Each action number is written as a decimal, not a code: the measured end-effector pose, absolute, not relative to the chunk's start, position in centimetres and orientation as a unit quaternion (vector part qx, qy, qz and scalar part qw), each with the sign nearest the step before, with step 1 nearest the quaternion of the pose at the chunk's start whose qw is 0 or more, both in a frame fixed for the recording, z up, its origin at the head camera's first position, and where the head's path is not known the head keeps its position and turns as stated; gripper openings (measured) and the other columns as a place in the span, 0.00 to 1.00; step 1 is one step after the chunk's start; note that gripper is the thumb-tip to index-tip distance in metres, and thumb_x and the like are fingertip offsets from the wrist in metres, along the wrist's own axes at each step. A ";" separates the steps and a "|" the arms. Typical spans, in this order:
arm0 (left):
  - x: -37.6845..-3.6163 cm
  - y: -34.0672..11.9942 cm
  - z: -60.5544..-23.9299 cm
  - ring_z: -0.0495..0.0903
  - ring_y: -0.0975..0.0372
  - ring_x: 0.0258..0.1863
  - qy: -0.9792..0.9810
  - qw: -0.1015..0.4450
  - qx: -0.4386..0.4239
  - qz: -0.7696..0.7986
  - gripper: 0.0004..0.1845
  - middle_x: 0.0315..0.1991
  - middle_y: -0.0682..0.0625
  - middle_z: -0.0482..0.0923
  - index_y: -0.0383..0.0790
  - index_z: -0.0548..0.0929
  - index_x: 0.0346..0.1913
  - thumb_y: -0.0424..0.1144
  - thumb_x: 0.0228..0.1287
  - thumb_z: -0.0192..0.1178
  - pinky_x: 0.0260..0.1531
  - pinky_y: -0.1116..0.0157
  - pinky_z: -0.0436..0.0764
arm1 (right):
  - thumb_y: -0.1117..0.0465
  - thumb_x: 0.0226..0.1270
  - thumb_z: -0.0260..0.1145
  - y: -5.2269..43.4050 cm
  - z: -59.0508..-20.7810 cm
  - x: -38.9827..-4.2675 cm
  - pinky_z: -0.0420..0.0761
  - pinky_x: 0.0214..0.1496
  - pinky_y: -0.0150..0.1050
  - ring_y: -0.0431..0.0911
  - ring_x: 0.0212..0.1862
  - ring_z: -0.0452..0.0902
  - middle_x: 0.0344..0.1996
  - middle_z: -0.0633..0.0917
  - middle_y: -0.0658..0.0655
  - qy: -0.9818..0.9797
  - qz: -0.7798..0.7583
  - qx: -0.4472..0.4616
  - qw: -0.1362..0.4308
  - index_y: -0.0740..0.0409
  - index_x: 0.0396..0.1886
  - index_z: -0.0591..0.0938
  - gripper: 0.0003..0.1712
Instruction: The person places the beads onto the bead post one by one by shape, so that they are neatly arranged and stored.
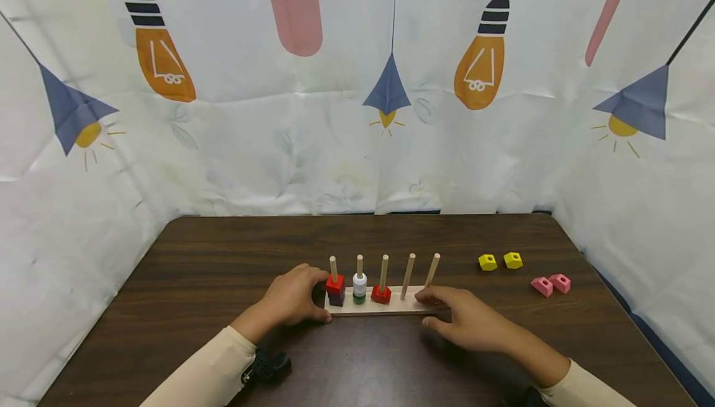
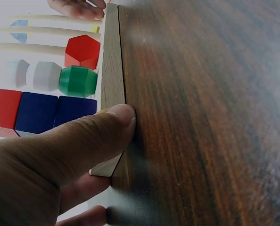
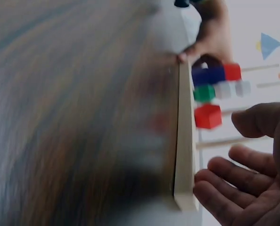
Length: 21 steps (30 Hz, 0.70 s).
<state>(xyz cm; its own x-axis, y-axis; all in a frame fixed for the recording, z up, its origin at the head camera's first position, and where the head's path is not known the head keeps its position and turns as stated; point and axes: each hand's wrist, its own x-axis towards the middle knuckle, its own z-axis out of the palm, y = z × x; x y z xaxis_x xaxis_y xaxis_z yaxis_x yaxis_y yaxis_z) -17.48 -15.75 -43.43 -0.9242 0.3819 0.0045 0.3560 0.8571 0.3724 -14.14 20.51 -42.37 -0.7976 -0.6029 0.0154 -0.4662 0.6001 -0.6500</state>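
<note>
Lightbulb-printed curtains (image 1: 357,115) walled in the dark wood worktop (image 1: 223,258) where you worked. Your left hand (image 1: 293,298) curled round the left end of the peg board (image 1: 385,309), thumb pressed against its near edge, as the left wrist view showed plainly. Your right hand (image 1: 466,323) lay at the board's right end with fingers relaxed and slightly bent, fingertips touching or just beside the corner; the blurred right wrist view did not settle which.

The board lay directly ahead of you, between both hands, its long axis running left to right across the worktop, each hand about equally close to its own end. Five upright pegs stood along it. The first peg from your left carried a red block (image 1: 335,284) over a blue block (image 1: 336,298); the second held a white bead (image 1: 360,281) above a green bead (image 1: 359,298); the third held a single red piece (image 1: 381,295); the last two stood bare.

Well apart on the right sat two yellow blocks (image 1: 499,261), and nearer the worktop's edge two pink blocks (image 1: 550,285).
</note>
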 end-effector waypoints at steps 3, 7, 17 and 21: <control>-17.5 -15.8 -43.5 0.79 0.59 0.47 0.963 0.035 0.191 0.186 0.37 0.46 0.55 0.83 0.46 0.87 0.55 0.51 0.36 0.87 0.42 0.49 0.81 | 0.50 0.73 0.69 21.9 -42.5 -14.4 0.80 0.57 0.51 0.47 0.57 0.82 0.57 0.84 0.50 0.888 -0.331 -0.303 0.101 0.55 0.62 0.80 0.23; -17.5 -15.8 -43.5 0.79 0.59 0.48 0.964 0.035 0.188 0.185 0.37 0.47 0.54 0.84 0.46 0.87 0.55 0.51 0.36 0.87 0.43 0.48 0.81 | 0.51 0.72 0.70 23.6 -42.7 -14.9 0.81 0.55 0.51 0.47 0.55 0.82 0.56 0.84 0.48 0.899 -0.316 -0.294 0.072 0.52 0.60 0.81 0.21; -17.4 -15.7 -43.3 0.79 0.58 0.48 0.964 0.039 0.185 0.186 0.37 0.46 0.54 0.83 0.45 0.87 0.55 0.51 0.36 0.87 0.43 0.48 0.80 | 0.67 0.64 0.74 27.1 -42.8 -17.3 0.82 0.45 0.52 0.55 0.47 0.81 0.53 0.84 0.60 0.935 -0.278 -0.187 -0.115 0.60 0.52 0.85 0.17; -17.3 -15.7 -43.2 0.79 0.58 0.48 0.964 0.041 0.184 0.186 0.37 0.46 0.54 0.83 0.45 0.87 0.55 0.51 0.36 0.87 0.43 0.48 0.80 | 0.69 0.63 0.74 28.2 -42.9 -18.3 0.82 0.46 0.55 0.61 0.49 0.80 0.58 0.80 0.68 0.939 -0.273 -0.166 -0.128 0.65 0.53 0.84 0.18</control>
<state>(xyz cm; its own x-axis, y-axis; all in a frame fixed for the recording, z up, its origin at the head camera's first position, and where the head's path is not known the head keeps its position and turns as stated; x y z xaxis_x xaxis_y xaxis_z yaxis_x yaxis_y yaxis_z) -17.35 -15.66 -43.22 -0.9287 0.3706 -0.0104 0.3400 0.8627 0.3744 -18.28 28.25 -42.86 -0.9123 -0.2409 0.3310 -0.3808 0.7962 -0.4702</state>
